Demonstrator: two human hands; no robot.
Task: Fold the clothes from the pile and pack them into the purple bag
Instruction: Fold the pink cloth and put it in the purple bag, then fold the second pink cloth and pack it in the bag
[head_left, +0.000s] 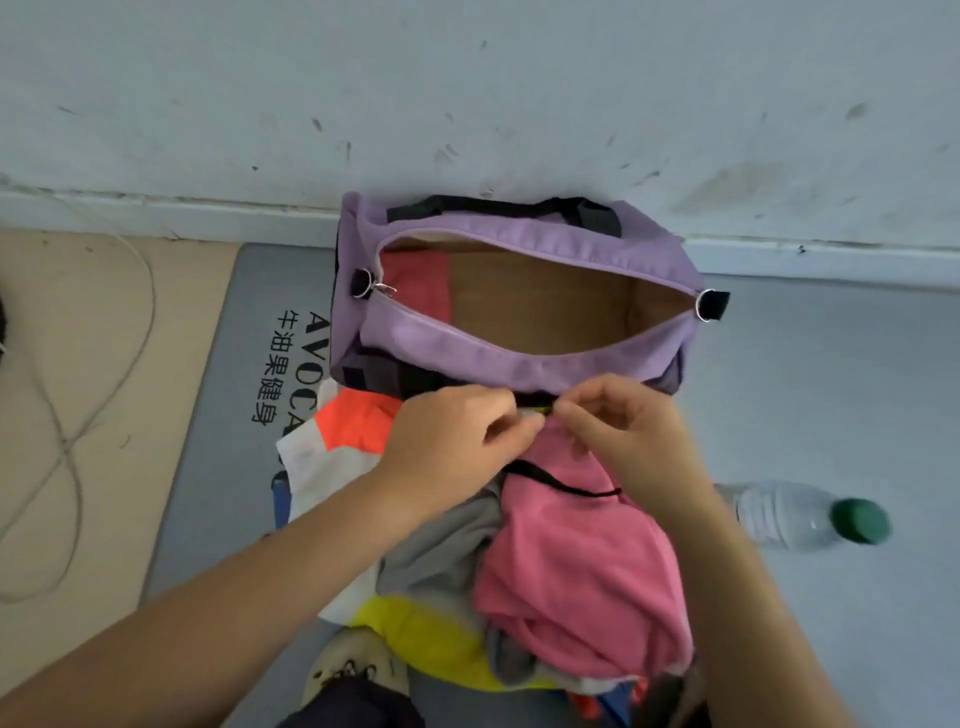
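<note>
Both our bare forearms reach forward from the bottom corners of the view and converge just in front of the purple bag, wrists slightly bent so the knuckles face up. Our left hand has its fingers curled, thumb and forefinger pinching the top edge of the pink garment; our right hand mirrors it, fingers curled and pinching the same edge right beside the left, so the two hands sit almost fingertip to fingertip. A thin yellow-green strip shows between the fingertips, though we cannot tell what it belongs to. The pink garment, with a black cord lying across it, tops the pile of clothes between us and the bag, over grey, white, orange and yellow fabric. The purple bag lies unzipped against the white wall, its mouth wide open toward us, a tan lining showing inside and a red-pink item already tucked in at its left end; black handles run along its far side. Bag and pile rest on a grey mat with printed lettering. A clear water bottle with a green cap lies on the floor to the right, and a pale cord loops over the tan floor at left.
</note>
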